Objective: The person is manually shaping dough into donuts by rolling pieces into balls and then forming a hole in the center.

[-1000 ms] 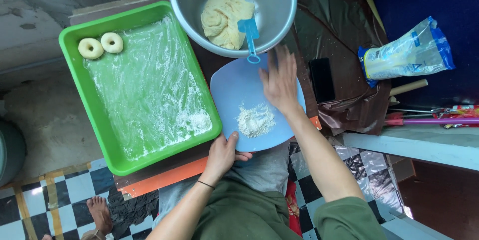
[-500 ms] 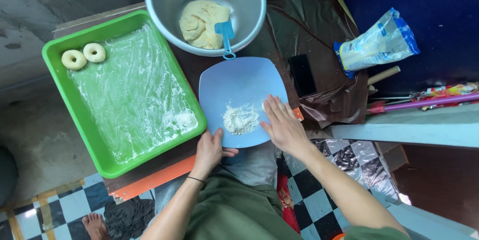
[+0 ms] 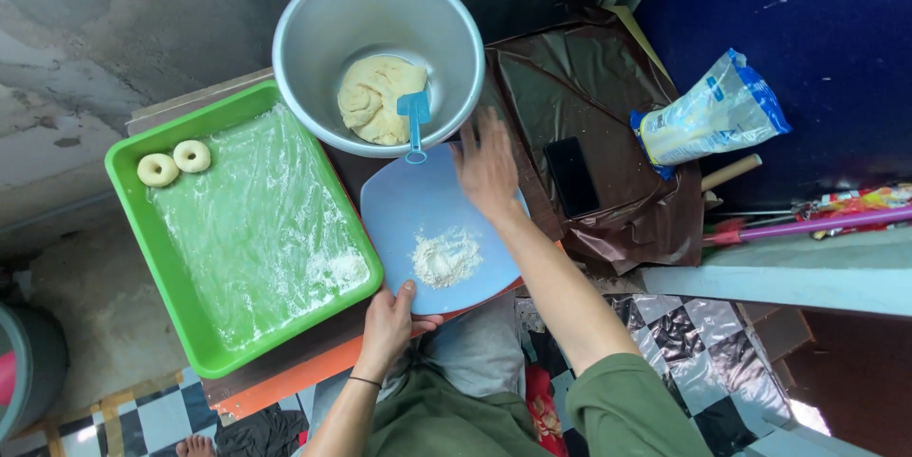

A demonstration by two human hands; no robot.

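Hands, two, bare. Left hand (image 3: 388, 322): at near edge of blue cutting board (image 3: 399, 205), thumb lying on top of the rim, fingers curled under; steadying grip on the board. Thin dark band at the wrist. Right hand (image 3: 487, 167): fingers spread flat and open, nothing held, palm down over far right corner of the board, fingertips pointing toward the bowl rim.

Board: blue, rounded, resting on the work surface close to the body. Small heap of white flour (image 3: 446, 257) near its middle, between the two hands, nearer the left thumb than the right palm.

Metal bowl (image 3: 313, 29): round, just beyond the board, up and left of the right hand. Contents: pale dough lump (image 3: 372, 98), plus blue scraper (image 3: 414, 120) with blade on the dough and handle over the rim, long axis running from bowl toward the board. Handle end just left of the right fingertips; right hand plainly the nearer one, left hand well apart.

Green tray (image 3: 133, 219): rectangular, left of board, lined with floured clear film. Two ring-shaped dough pieces (image 3: 174, 162) side by side in far left corner.

Right side: dark phone (image 3: 571, 177) on brown sheet (image 3: 608, 86); flour bag (image 3: 708, 113), clear and blue, lying on its side; wooden handle end just below it.
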